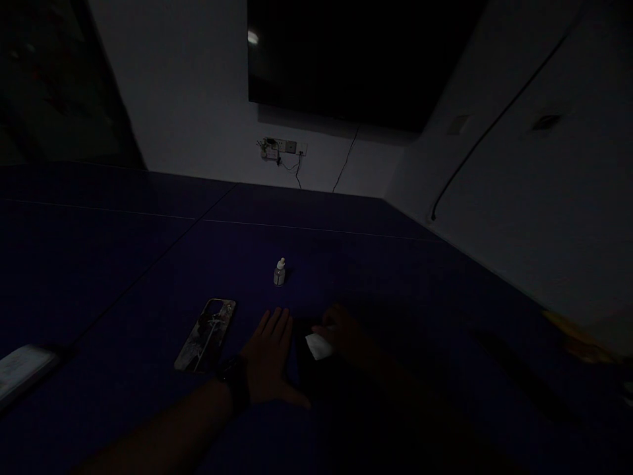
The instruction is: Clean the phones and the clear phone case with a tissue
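My left hand (270,353) lies flat with its fingers stretched out, a dark watch (235,379) on its wrist. Its thumb reaches toward a flat black object (305,369), whose kind is lost in the dark. Over that object, my right hand (339,330) is closed on a small white cloth or wipe (319,346). Left of my left hand rests a phone case (208,335) with a printed picture and a camera cutout. A small dropper-like bottle (279,272) with a white cap stands upright beyond my hands.
The dark blue table (148,264) reaches to the wall. A white box-like object (22,369) sits at the left edge. On the right are a long dark object (519,369) and something yellow (578,336). A large screen (356,59) hangs above sockets (281,146) and cables.
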Action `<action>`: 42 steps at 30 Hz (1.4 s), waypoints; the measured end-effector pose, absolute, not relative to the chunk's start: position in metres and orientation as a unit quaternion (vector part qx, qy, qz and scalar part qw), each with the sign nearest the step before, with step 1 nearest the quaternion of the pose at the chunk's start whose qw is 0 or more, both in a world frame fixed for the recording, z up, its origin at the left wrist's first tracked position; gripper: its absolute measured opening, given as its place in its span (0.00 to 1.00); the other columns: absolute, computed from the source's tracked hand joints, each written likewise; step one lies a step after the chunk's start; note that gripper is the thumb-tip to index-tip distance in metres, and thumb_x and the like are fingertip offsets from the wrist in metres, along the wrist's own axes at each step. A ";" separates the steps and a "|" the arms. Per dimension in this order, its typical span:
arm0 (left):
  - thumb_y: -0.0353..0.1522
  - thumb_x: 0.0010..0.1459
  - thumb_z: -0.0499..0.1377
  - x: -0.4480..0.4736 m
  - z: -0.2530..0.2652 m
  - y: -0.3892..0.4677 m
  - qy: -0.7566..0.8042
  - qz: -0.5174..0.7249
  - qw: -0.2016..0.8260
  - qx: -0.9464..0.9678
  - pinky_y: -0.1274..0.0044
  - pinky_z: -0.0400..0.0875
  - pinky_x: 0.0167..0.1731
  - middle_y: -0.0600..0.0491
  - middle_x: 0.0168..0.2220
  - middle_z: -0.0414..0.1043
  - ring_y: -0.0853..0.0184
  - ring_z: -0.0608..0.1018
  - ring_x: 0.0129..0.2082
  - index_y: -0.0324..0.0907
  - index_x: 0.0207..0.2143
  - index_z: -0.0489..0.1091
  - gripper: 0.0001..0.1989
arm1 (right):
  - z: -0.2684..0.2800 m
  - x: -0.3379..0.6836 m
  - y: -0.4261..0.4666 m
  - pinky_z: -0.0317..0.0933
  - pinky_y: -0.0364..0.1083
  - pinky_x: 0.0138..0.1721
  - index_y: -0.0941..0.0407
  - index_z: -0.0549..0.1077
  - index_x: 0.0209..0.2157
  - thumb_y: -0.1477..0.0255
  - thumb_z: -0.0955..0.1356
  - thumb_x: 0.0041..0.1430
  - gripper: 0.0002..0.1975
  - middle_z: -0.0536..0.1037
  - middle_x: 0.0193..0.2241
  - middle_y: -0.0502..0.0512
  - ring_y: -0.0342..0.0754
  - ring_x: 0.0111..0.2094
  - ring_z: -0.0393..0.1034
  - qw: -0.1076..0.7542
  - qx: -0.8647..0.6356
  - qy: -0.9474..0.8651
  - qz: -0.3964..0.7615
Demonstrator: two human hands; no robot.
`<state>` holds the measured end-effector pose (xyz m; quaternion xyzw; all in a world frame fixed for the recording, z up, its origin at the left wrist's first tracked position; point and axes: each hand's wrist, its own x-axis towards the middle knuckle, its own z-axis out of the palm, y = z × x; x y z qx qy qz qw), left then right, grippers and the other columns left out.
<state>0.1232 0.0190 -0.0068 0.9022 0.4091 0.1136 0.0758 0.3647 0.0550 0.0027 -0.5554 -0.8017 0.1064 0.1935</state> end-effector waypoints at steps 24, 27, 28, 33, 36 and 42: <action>0.69 0.43 0.50 0.126 0.002 0.018 0.421 0.089 0.102 0.897 0.51 0.41 0.66 0.28 0.70 0.40 0.39 0.45 0.70 0.27 0.69 0.46 0.66 | 0.023 0.353 0.057 0.58 0.45 0.33 0.54 0.74 0.41 0.50 0.63 0.67 0.21 0.82 0.34 0.59 0.54 0.36 0.78 0.008 -0.608 -0.791 0.066; 0.70 0.44 0.50 0.125 -0.002 0.018 0.419 0.101 0.094 0.898 0.51 0.42 0.66 0.29 0.70 0.41 0.38 0.45 0.70 0.28 0.69 0.45 0.66 | 0.021 0.359 0.053 0.59 0.45 0.33 0.52 0.76 0.37 0.48 0.67 0.61 0.21 0.82 0.33 0.56 0.54 0.35 0.78 -0.013 -0.579 -0.812 0.065; 0.70 0.44 0.50 0.125 -0.004 0.018 0.417 0.108 0.090 0.898 0.51 0.42 0.66 0.29 0.70 0.41 0.38 0.45 0.70 0.29 0.69 0.45 0.66 | 0.020 0.361 0.053 0.59 0.44 0.33 0.51 0.76 0.37 0.48 0.68 0.60 0.21 0.83 0.33 0.55 0.53 0.36 0.78 -0.018 -0.570 -0.819 0.064; 0.69 0.43 0.50 0.124 -0.009 0.019 0.415 0.116 0.085 0.898 0.51 0.42 0.66 0.30 0.70 0.40 0.38 0.45 0.70 0.30 0.69 0.44 0.66 | 0.021 0.365 0.067 0.59 0.45 0.32 0.52 0.76 0.38 0.50 0.61 0.68 0.22 0.83 0.35 0.58 0.52 0.36 0.78 -0.017 -0.579 -0.814 0.039; 0.69 0.43 0.51 0.124 -0.010 0.020 0.416 0.118 0.086 0.897 0.51 0.41 0.66 0.31 0.70 0.40 0.38 0.46 0.70 0.31 0.70 0.44 0.66 | 0.021 0.367 0.069 0.59 0.44 0.32 0.52 0.77 0.37 0.50 0.63 0.66 0.21 0.83 0.35 0.56 0.51 0.35 0.79 -0.022 -0.563 -0.825 0.043; 0.69 0.43 0.52 0.124 -0.007 0.019 0.416 0.109 0.092 0.898 0.51 0.41 0.66 0.30 0.70 0.41 0.38 0.46 0.70 0.29 0.69 0.44 0.67 | 0.020 0.361 0.071 0.58 0.43 0.31 0.52 0.77 0.36 0.51 0.63 0.67 0.21 0.83 0.34 0.56 0.51 0.34 0.78 -0.014 -0.564 -0.825 0.030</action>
